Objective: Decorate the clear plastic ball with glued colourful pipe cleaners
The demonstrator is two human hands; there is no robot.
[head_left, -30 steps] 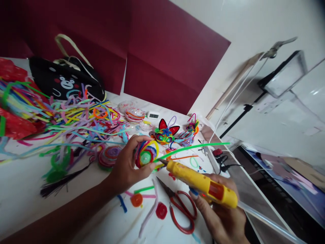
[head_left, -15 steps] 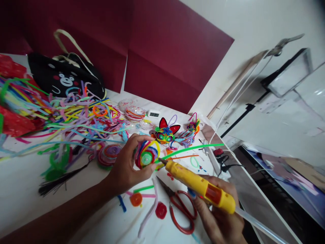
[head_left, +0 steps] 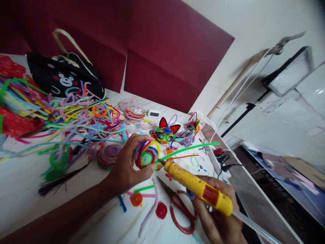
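Between the thumb and fingers of my left hand (head_left: 127, 162) is a round ornament of coiled pipe cleaners (head_left: 147, 155), striped in several colours with a pale green dome at its middle. A long green pipe cleaner (head_left: 190, 147) runs from its right edge out to the right. My right hand (head_left: 218, 206) is wrapped round a yellow hot glue gun (head_left: 198, 184) with a clear glue stick (head_left: 254, 225) in its back end. The gun's dark nozzle is at the ornament's right edge; whether it touches cannot be made out. Red-handled scissors (head_left: 181, 211) lie below, partly behind my right hand.
Loose pipe cleaners (head_left: 81, 118) are heaped at the left by a black bag (head_left: 66, 76). A colourful cat-like head with red ears (head_left: 166, 134) stands behind the ornament. Near the scissors lie an orange coil (head_left: 136, 200) and a red coil (head_left: 161, 210). A black tassel (head_left: 63, 178) lies left.
The glue gun and my right hand have shifted slightly left and down. The green pipe cleaner's free end has drawn a little to the left. My left hand has hardly moved.
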